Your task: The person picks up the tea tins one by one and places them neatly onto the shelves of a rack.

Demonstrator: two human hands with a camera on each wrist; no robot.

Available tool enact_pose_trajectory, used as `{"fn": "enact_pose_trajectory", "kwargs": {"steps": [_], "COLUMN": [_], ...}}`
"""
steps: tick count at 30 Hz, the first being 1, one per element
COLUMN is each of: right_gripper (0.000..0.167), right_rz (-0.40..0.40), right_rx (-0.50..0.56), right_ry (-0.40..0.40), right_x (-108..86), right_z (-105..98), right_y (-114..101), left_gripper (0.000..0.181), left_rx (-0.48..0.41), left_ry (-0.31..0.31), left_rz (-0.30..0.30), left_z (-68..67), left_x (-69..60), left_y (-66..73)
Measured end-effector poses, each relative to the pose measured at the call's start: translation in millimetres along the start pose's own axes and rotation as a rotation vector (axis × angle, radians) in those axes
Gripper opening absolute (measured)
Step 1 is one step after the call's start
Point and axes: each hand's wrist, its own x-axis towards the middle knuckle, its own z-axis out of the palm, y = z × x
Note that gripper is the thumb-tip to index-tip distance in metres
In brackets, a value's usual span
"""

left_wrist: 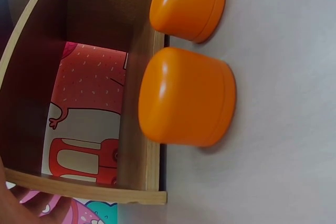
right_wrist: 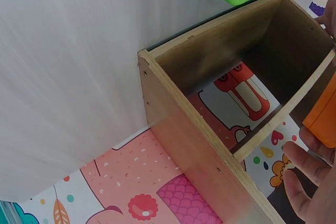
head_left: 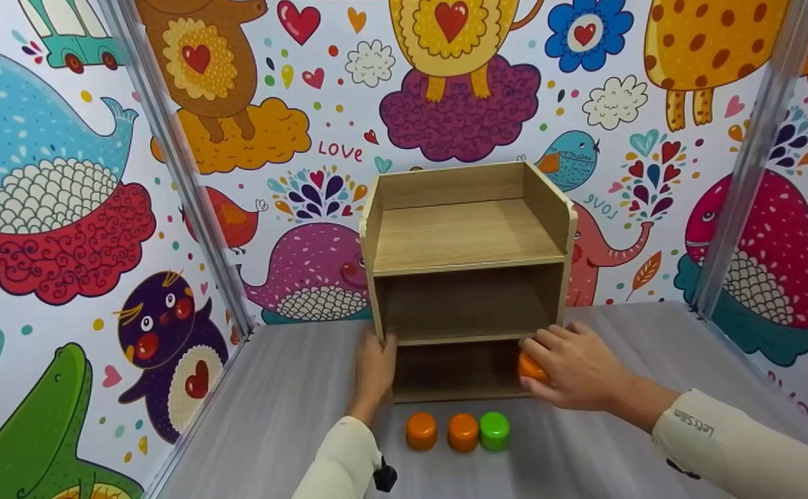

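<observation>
A small wooden shelf unit [head_left: 470, 235] stands against the back wall. My left hand [head_left: 374, 371] grips its left side panel low down, thumb at the front edge; fingers [left_wrist: 44, 203] show behind the panel in the left wrist view. My right hand [head_left: 577, 367] holds an orange cup [head_left: 533, 369] at the unit's right front, near the lower opening. In the right wrist view that orange cup [right_wrist: 323, 114] is partly cut off. Two more orange cups [head_left: 421, 431] [left_wrist: 186, 98] and a green cup [head_left: 495, 431] stand rim down before the unit.
The unit has an open top tray [head_left: 470, 232], a middle compartment [head_left: 470, 301] and a bottom compartment [head_left: 456, 371]. Grey tabletop [head_left: 272, 416] surrounds it. Cartoon-printed walls [head_left: 335, 90] with metal corner posts [head_left: 186, 166] enclose the back and sides.
</observation>
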Motion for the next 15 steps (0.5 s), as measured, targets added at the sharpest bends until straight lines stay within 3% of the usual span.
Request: {"fn": "enact_pose_trajectory", "kwargs": {"steps": [9, 15], "right_gripper": [0.045, 0.050], "right_rz": [0.004, 0.029], "right_rx": [-0.008, -0.010], "right_ry": [0.043, 0.028], "right_x": [5.3, 9.6], "right_z": [-7, -15], "right_y": [5, 10], "left_gripper": [0.027, 0.028], "left_rx": [0.011, 0.003], "left_ry": [0.019, 0.018], "left_rz": [0.012, 0.014], "left_z": [0.9, 0.5], "left_x": [0.3, 0.0], "left_y": [-1.0, -0.3]}}
